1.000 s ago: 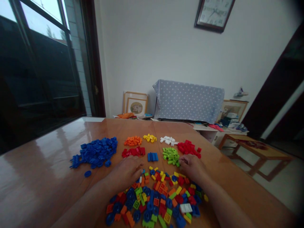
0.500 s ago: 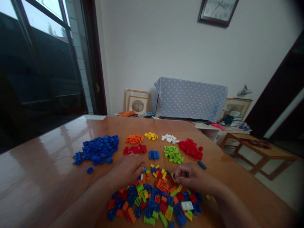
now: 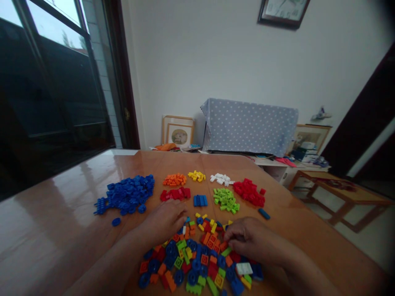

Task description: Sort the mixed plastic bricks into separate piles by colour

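A heap of mixed toy building bricks (image 3: 197, 260) in blue, orange, red, green, yellow and white lies on the table between my forearms. My left hand (image 3: 168, 218) rests at the heap's far left edge, just in front of a small red brick pile (image 3: 175, 194); its fingers stretch forward loosely, thumb apart, and no brick shows in it. Over the heap's right side, my right hand (image 3: 247, 236) has its fingers curled down and pinched together among the bricks. What lies between those fingertips, if anything, is hidden.
Beyond the hands sit piles sorted by colour: blue (image 3: 126, 193), orange (image 3: 174, 179), yellow (image 3: 196, 176), white (image 3: 221, 179), green (image 3: 226, 200) and red (image 3: 248, 192). Several blue bricks (image 3: 200, 200) stand in a row. A lone dark-blue brick (image 3: 264, 213) lies to the right.
My right hand has shifted slightly down and lower into the heap, its fingers now curled over bricks. My left hand has barely moved. The view has tilted a little.
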`<state>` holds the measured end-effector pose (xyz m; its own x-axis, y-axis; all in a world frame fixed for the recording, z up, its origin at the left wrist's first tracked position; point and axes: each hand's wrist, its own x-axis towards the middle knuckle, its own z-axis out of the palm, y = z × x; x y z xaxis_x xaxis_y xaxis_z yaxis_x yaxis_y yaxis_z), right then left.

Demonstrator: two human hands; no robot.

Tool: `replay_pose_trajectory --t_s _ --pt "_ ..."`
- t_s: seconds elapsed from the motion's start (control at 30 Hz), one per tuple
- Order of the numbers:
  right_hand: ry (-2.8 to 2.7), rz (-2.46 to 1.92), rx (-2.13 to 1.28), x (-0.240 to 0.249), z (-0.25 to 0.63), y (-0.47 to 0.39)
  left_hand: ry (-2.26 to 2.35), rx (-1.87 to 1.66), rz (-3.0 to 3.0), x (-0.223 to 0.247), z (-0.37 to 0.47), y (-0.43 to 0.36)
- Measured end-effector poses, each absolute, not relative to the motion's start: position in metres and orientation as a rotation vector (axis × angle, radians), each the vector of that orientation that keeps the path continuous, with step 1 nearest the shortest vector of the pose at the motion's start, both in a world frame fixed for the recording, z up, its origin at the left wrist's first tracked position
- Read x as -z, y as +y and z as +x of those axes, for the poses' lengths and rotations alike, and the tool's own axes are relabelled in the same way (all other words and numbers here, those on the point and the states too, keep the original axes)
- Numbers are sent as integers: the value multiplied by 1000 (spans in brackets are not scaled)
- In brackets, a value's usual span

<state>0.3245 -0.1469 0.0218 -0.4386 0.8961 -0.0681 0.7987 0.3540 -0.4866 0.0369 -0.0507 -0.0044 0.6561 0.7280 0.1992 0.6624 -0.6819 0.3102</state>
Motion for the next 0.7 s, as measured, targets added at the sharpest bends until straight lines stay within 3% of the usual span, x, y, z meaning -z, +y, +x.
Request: replay_pose_trajectory --t_s 0.7 --pt "-2353 -1679 -686 -17 322 -144 1139 -468 2672 8 36 -50"
